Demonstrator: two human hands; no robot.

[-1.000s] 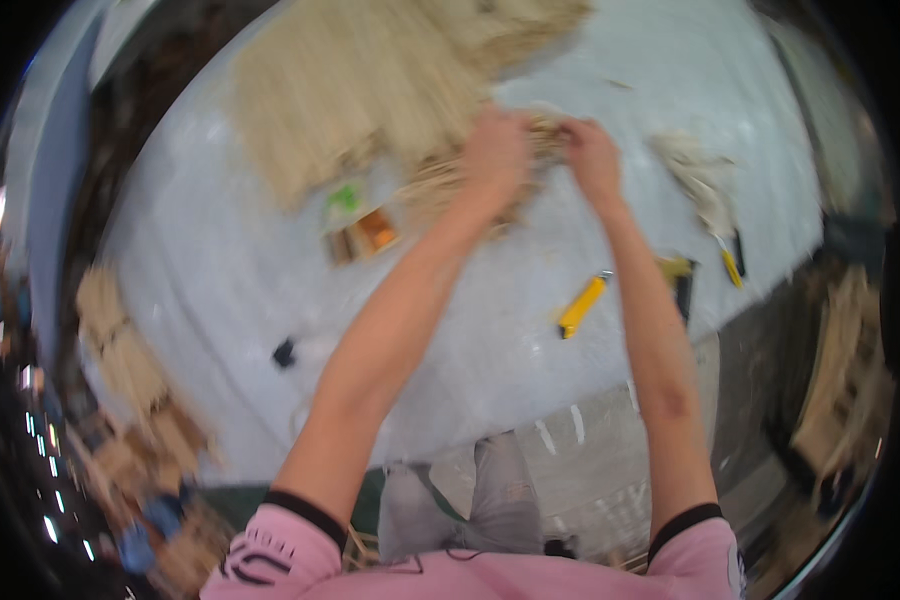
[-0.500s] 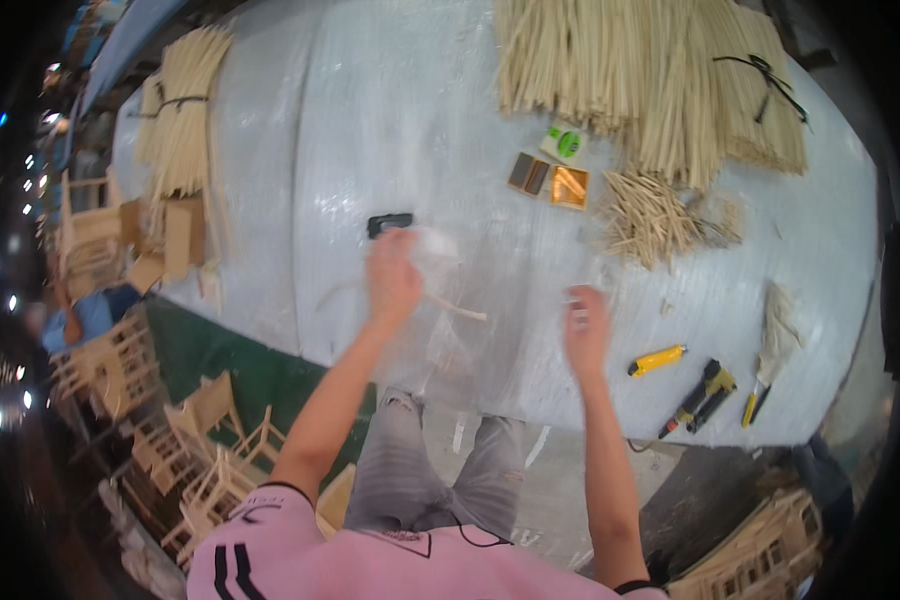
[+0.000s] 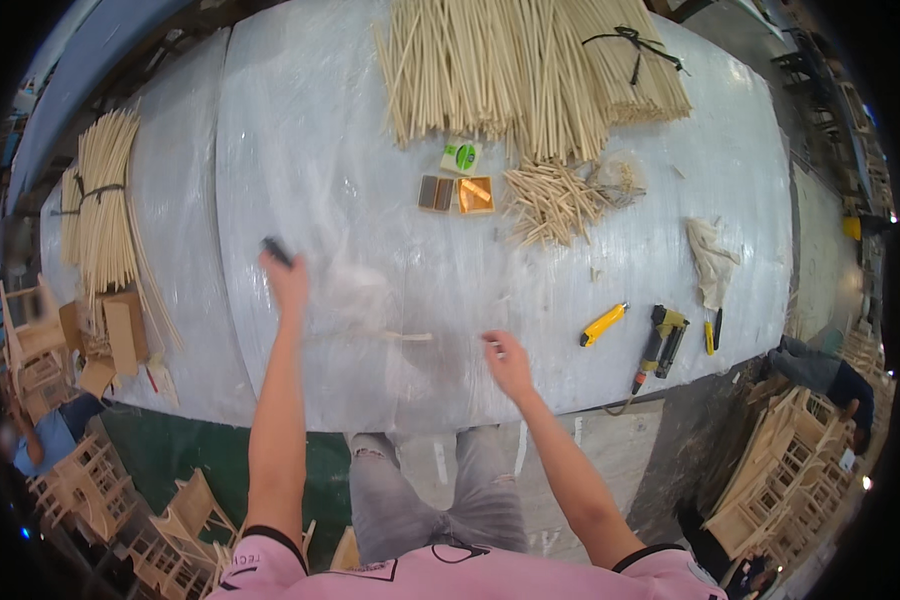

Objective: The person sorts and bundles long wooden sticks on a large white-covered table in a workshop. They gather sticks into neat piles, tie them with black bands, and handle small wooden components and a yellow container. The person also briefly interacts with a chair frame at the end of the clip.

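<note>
My left hand is closed on a small black block-like object, held at its fingertips over the left middle of the table; blur hides what kind it is. My right hand is above the plastic-covered table, near its front edge. Its fingers are drawn together, with a small dark bit at the tips that I cannot make out. Between the two hands a short pale wooden stick lies on the plastic, left of my right fingertips.
Long wooden dowels lie at the back, above a pile of short sticks and small boxes. To the right are a yellow utility knife, a nail gun and a cloth. A tied bundle lies left.
The black object, which lay on the table beyond my left hand, is now in that hand. My right hand has come nearer the stick. The whole view has shifted, moving the table things leftward.
</note>
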